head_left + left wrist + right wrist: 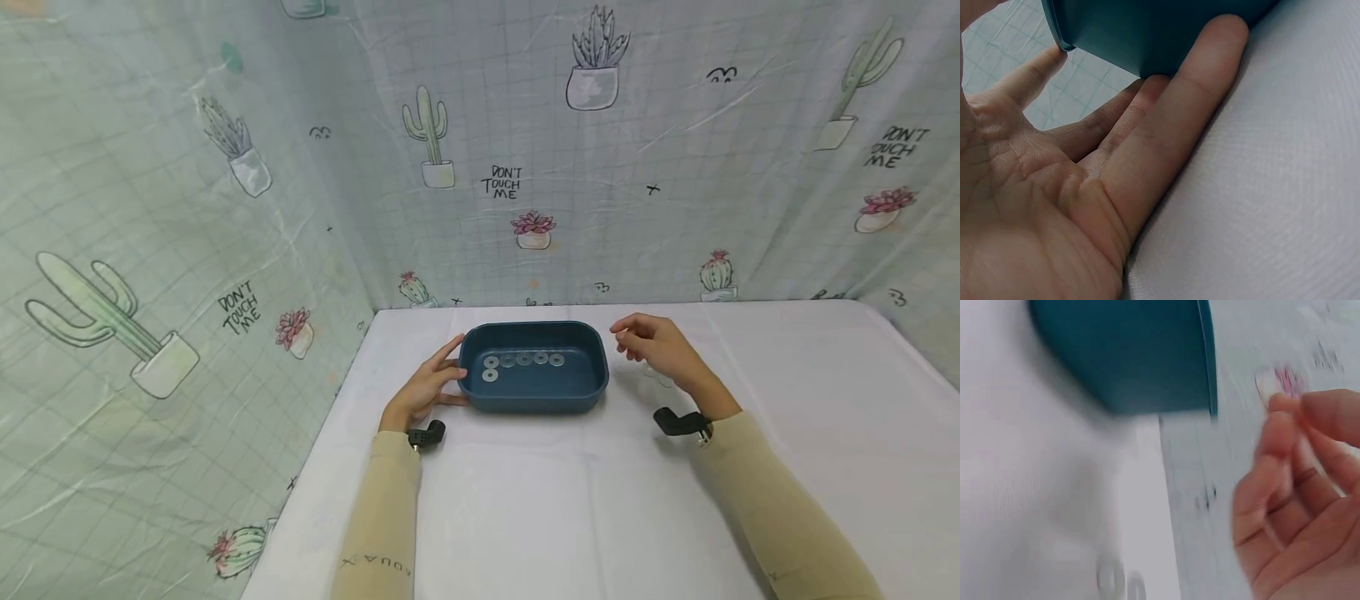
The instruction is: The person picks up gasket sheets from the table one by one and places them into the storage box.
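Observation:
A dark blue rectangular tray sits on the white table. Several flat metal washers lie on its floor, most in a row and one below the row's left end. At the tray's left end, my left hand rests spread fingers against the wall; in the left wrist view a straight finger touches the tray low by the table. Just right of the tray, my right hand hovers with loosely bent fingers. No object shows between its blurred fingertips. Pale washers lie on the table beneath it, partly hidden in the head view.
The white tablecloth covers the table around the tray. Behind and to the left hangs a curtain printed with cacti and lettering. Each wrist bears a black camera on a strap.

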`<action>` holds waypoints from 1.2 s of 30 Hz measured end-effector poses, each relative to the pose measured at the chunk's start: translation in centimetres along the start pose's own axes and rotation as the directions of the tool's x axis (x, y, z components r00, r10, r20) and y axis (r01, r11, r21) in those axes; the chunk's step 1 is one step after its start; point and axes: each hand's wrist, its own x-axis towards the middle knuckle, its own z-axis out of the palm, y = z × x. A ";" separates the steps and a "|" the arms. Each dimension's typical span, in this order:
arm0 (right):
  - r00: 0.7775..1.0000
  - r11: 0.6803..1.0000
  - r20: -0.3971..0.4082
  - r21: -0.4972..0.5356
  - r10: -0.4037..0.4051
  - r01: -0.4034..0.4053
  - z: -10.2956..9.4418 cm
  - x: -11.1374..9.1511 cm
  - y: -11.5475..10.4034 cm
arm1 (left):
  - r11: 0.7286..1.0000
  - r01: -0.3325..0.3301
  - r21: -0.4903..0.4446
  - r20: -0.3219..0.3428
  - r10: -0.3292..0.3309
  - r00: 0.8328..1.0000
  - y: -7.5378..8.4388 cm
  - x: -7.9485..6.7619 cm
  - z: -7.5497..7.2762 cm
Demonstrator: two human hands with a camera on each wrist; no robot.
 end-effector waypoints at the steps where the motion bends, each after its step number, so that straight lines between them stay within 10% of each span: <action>1: 1.000 1.000 0.012 -0.023 0.018 -0.018 -0.7 -0.2 0.5 | 1.000 0.001 0.001 0.002 -0.001 1.000 0.0 0.0 0.0; 18: 0.974 0.908 0.153 -0.410 0.167 -0.091 -5.1 -1.4 6.3 | 1.000 0.006 0.007 0.008 -0.007 1.000 -0.2 0.2 -0.4; 36: 0.962 0.901 0.182 -0.420 0.202 -0.110 -4.5 -1.5 6.6 | 1.000 0.003 0.013 -0.004 -0.003 1.000 -0.2 0.3 -0.2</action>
